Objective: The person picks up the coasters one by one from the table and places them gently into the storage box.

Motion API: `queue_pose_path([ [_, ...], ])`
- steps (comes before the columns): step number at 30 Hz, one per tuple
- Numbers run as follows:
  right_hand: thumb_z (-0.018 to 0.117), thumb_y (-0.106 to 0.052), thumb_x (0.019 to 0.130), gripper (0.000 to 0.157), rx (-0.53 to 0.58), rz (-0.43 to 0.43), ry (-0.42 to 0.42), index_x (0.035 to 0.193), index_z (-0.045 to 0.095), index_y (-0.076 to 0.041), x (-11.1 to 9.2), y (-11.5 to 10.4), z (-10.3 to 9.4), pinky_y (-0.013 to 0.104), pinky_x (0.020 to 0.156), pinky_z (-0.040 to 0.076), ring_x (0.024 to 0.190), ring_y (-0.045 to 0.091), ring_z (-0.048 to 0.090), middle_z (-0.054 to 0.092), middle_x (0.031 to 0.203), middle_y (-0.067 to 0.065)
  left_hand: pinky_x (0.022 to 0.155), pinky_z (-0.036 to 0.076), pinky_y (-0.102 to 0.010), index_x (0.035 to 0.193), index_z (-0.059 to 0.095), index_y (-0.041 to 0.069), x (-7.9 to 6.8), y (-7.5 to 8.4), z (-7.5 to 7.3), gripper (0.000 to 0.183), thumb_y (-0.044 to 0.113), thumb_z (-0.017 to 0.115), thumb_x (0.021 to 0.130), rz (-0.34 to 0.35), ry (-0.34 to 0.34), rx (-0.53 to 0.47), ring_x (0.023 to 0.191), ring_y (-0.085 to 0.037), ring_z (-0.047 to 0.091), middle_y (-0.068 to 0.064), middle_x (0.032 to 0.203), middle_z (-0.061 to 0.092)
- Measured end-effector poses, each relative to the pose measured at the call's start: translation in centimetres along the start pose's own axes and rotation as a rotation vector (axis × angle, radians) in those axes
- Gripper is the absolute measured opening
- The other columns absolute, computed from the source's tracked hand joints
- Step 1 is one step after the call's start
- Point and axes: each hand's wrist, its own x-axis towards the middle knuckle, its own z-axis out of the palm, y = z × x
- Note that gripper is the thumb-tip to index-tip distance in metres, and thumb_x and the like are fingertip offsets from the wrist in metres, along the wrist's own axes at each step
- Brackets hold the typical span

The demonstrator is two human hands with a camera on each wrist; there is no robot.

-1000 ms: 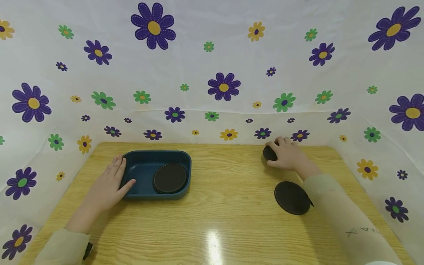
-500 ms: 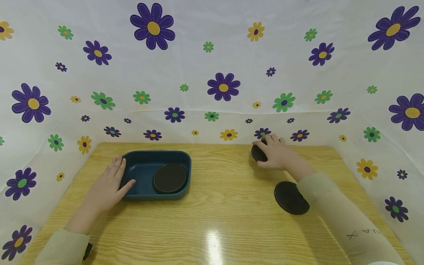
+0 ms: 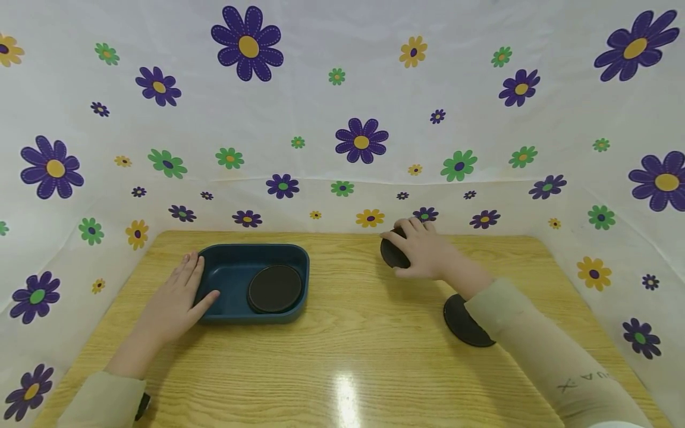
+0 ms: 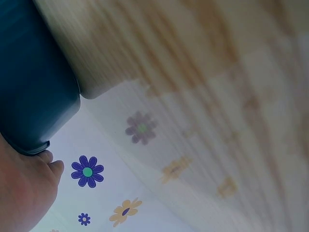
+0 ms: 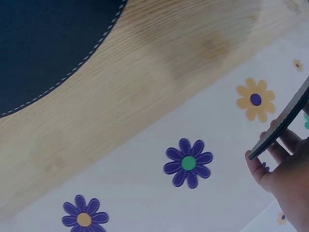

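A blue rectangular tray (image 3: 230,318) stands at the left of the table, with a round black coaster (image 3: 275,289) lying in its right half. My left hand (image 3: 171,300) rests at the tray's left end, fingers straight along the rim and thumb reaching over the near corner. Toward the back, my right hand (image 3: 425,252) grips another black coaster (image 3: 395,248) by its edges, tilted and raised over the wood. The right wrist view shows this held coaster (image 5: 282,123) edge-on. A third coaster (image 3: 465,321), dark with a stitched edge, lies partly hidden under my right forearm.
The wooden table (image 3: 299,374) has a light reflection near its front. A white flower-print cloth (image 3: 321,119) rises behind the table and along both sides.
My right hand has carried its coaster leftward along the back of the table. The right forearm now covers more of the coaster lying below. The left hand and tray stay put.
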Motion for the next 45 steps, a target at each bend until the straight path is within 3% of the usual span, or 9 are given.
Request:
queue_pose_path([
  [17,0.067,-0.05,0.088,0.076,0.037,-0.131,0.053,0.157,0.05,-0.022,2.6,-4.9,-1.0,0.061,0.104,0.049,0.137,0.04,0.049,0.048,0.155,0.02,0.137,0.008,-0.055,0.165,0.014,-0.011,0.0,0.0,0.1,0.09,0.049,0.052,0.11,-0.005,0.005,-0.006,0.165,-0.048,0.009,-0.032,0.175,0.011],
  [38,0.065,-0.054,0.09,0.08,0.065,-0.267,0.008,0.161,0.043,-0.028,7.1,-12.4,0.0,0.054,0.113,0.045,0.142,0.031,0.045,0.046,0.157,0.013,0.137,0.004,-0.053,0.164,0.016,-0.013,0.1,-0.4,0.3,0.09,0.05,0.051,0.11,0.013,0.019,-0.003,0.164,-0.049,0.01,-0.034,0.173,0.013],
  [45,0.064,-0.057,0.092,0.078,0.07,-0.273,-0.018,0.162,0.042,-0.03,8.3,-14.6,0.0,0.053,0.114,0.044,0.145,0.03,0.044,0.043,0.161,0.011,0.138,0.004,-0.052,0.164,0.017,-0.013,0.0,-0.1,0.1,0.09,0.049,0.052,0.11,0.017,0.019,0.003,0.164,-0.049,0.011,-0.035,0.173,0.014],
])
